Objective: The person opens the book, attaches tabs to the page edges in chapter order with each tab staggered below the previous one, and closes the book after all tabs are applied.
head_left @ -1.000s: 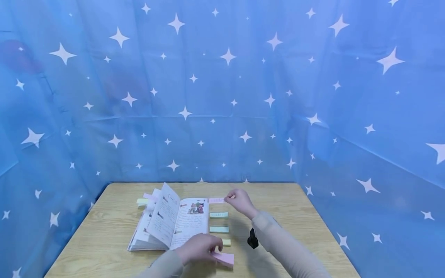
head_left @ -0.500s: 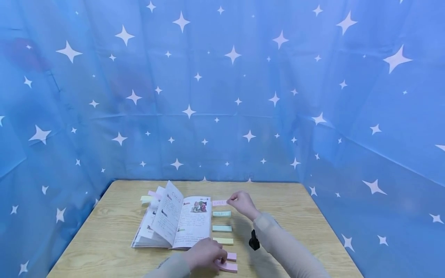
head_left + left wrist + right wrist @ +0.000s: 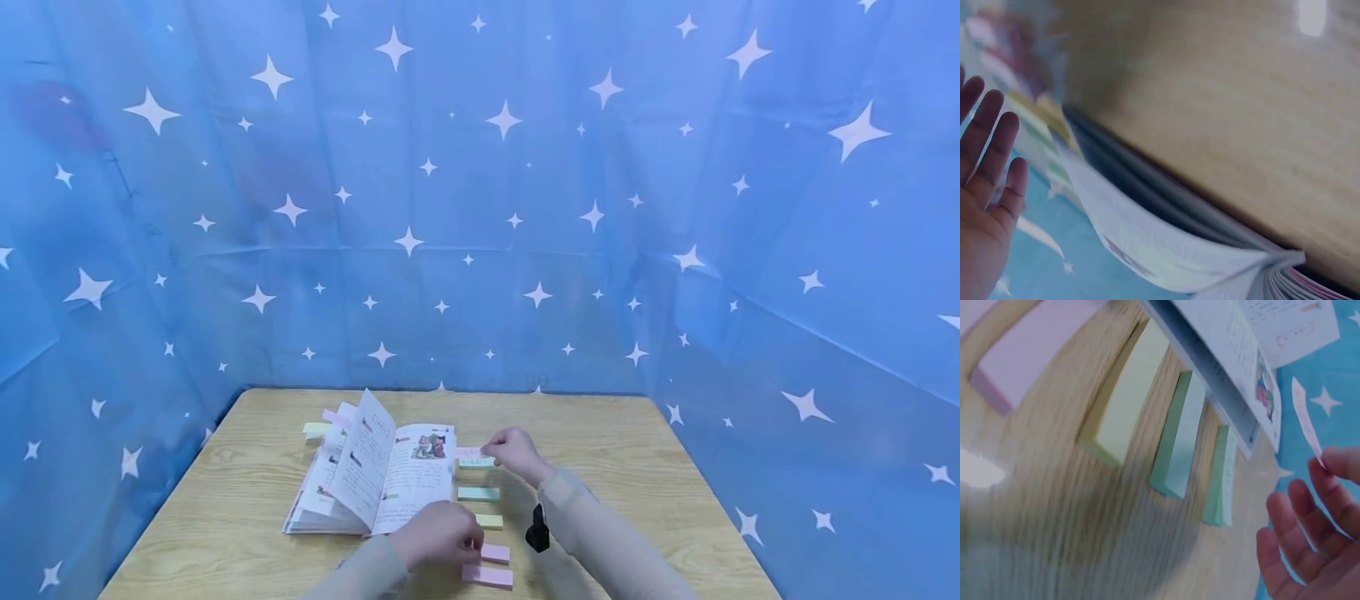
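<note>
My right hand (image 3: 517, 456) pinches one end of a pink sticky-note strip (image 3: 1307, 422) between thumb and forefinger. In the head view the strip lies beside the open book's (image 3: 418, 492) right edge and overlaps the far green sticky-note pad (image 3: 478, 463). Handwriting shows faintly on it. My left hand (image 3: 442, 533) hovers by the book's near right corner, beside two pink sticky-note pads (image 3: 487, 576). The left wrist view shows its fingers (image 3: 1005, 147) extended with nothing held.
A blue-green pad (image 3: 478, 493) and a yellow pad (image 3: 491, 522) continue the column right of the book. Pink and yellow tabs (image 3: 317, 429) stick out from the book's far left. One page (image 3: 363, 462) stands half raised. Starred blue curtain (image 3: 480, 208) surrounds the table (image 3: 600, 433).
My left hand has put down the nearest pink pad and let go, drawing back slightly. My right hand has brought the pink strip a little nearer, towards the green pad.
</note>
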`<state>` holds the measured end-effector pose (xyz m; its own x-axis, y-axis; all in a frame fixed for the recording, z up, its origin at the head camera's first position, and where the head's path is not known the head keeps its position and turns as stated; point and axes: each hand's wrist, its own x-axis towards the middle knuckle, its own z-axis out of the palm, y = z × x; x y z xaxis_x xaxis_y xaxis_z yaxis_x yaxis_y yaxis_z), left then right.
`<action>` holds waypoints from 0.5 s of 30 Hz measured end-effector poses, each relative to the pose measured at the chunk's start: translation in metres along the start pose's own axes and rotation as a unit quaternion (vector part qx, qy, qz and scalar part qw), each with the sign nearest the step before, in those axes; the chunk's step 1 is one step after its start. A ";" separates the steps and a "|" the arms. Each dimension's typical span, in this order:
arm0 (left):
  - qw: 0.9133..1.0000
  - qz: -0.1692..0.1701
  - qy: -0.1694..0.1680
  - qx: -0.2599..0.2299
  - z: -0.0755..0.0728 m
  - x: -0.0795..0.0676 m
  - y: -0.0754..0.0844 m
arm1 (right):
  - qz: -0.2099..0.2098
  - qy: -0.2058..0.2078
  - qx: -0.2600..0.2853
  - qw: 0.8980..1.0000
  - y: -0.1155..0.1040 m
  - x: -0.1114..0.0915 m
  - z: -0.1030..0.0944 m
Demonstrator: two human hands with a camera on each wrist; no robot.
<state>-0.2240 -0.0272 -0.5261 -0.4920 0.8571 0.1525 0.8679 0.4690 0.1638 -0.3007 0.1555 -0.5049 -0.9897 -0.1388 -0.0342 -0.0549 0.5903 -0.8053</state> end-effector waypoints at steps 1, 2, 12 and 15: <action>1.000 -0.021 0.008 -0.012 -0.003 0.000 -0.004 | 0.012 -0.004 0.013 1.000 0.000 -0.001 0.001; 0.999 -0.046 0.017 -0.025 -0.006 0.000 -0.010 | 0.024 -0.006 0.023 0.999 0.000 -0.002 0.003; 0.970 -0.222 0.092 -0.026 -0.011 -0.020 -0.055 | 0.051 -0.023 0.026 0.998 0.008 -0.013 0.019; 0.968 -0.231 0.094 -0.013 -0.008 -0.026 -0.058 | 0.045 -0.025 0.018 0.999 0.010 -0.012 0.022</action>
<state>-0.2624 -0.0783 -0.5313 -0.8329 0.5023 0.2323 0.5520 0.7848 0.2818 -0.2859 0.1453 -0.5255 -0.9826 -0.1261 -0.1363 0.0401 0.5728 -0.8187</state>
